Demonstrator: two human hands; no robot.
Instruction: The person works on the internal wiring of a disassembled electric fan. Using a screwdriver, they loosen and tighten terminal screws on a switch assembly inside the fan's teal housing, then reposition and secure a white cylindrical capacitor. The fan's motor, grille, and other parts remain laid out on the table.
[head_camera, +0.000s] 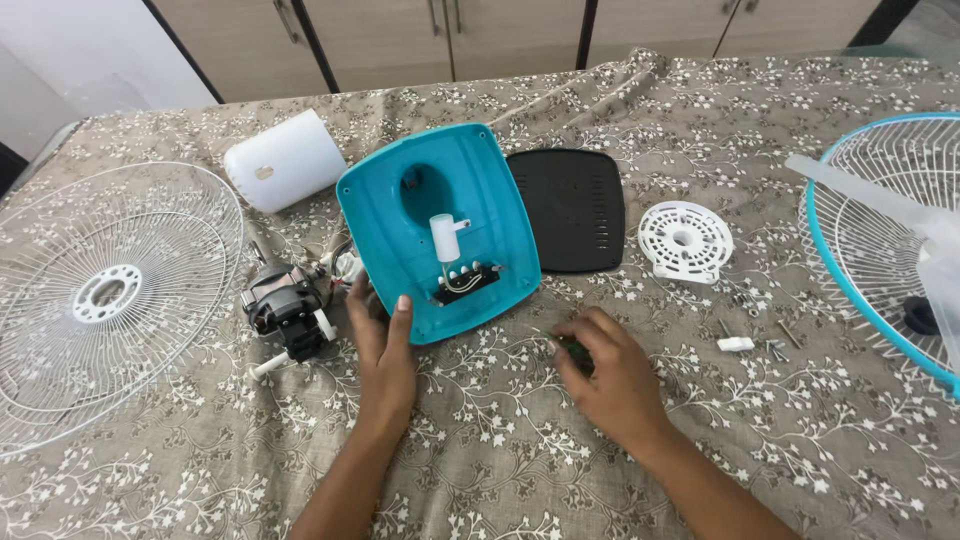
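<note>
The left hand (383, 345) is lying flat and open against the lower left edge of the teal base (440, 232), steadying it hollow side up so its inner switch block (466, 282) is facing the person. The right hand (603, 372) is curling loosely over a small dark part (577, 353) on the desk (500, 460), just off the base's lower right corner. The motor (287, 305) is sitting beside the left hand, a white grille (105, 295) filling the left edge. Bare cloth toward the near edge is leaving room to move.
</note>
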